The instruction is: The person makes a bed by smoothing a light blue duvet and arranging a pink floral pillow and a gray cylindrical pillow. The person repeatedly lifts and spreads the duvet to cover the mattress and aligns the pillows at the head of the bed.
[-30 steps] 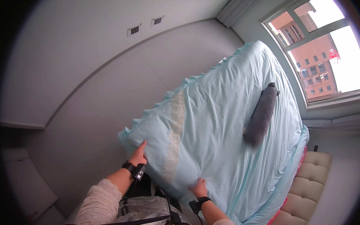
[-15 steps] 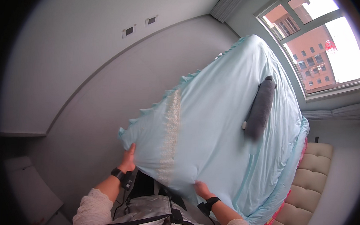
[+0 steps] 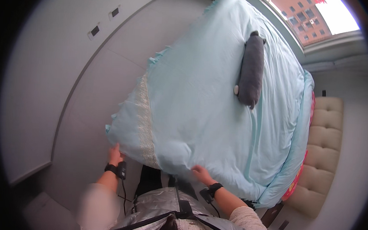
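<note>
A pale blue quilt (image 3: 192,115) with a ruffled left edge lies spread over the bed. A cream lace band (image 3: 146,121) runs down near its left side. My left hand (image 3: 115,155) is closed on the quilt's near left corner, thumb on top and the other fingers partly hidden. Farther right, my right hand (image 3: 202,174) pinches the quilt's near edge, where the cloth bunches in folds. A long dark grey plush cushion (image 3: 251,72) rests on the quilt, toward its far right. Both wrists wear black bands with small boxes and cables.
A beige tufted headboard (image 3: 324,150) stands along the right, with red patterned bedding (image 3: 297,175) showing beside it. A window (image 3: 315,18) is at the far right. Grey floor (image 3: 99,90) and a wall with two sockets (image 3: 95,30) lie to the left.
The near part of the quilt has come down from a raised, billowing sheet to lie flatter on the bed. Both hands have stayed at its edge, and the view has shifted.
</note>
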### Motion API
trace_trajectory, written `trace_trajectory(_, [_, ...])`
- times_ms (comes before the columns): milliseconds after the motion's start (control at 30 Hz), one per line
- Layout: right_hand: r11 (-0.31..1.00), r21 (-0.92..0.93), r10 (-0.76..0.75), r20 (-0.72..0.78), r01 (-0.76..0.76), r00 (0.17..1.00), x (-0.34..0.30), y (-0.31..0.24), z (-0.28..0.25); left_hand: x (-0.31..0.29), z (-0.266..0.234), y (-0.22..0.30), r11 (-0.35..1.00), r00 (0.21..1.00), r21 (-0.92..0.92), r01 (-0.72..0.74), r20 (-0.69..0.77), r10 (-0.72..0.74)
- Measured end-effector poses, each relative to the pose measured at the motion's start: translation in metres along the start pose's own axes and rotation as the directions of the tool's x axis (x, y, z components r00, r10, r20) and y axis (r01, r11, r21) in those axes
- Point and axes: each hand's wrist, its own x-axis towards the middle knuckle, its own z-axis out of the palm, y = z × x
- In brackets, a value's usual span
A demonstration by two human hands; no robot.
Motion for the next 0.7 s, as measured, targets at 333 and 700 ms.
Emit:
trace_trajectory(333, [0.200, 0.940, 0.762, 0.029, -0.278, 0.647, -0.091, 0.158, -0.039, -0.082, 0.093, -0.103, 0.955, 0.890, 0.111, 0.274, 0.347, -0.295])
trace_trajectory(700, [-0.178, 0.975, 0.834, 0.078, 0.134, 0.546, -0.117, 0.247, -0.077, -0.091, 0.121, -0.174, 0.858, 0.924, 0.445, 0.254, 0.150, -0.352])
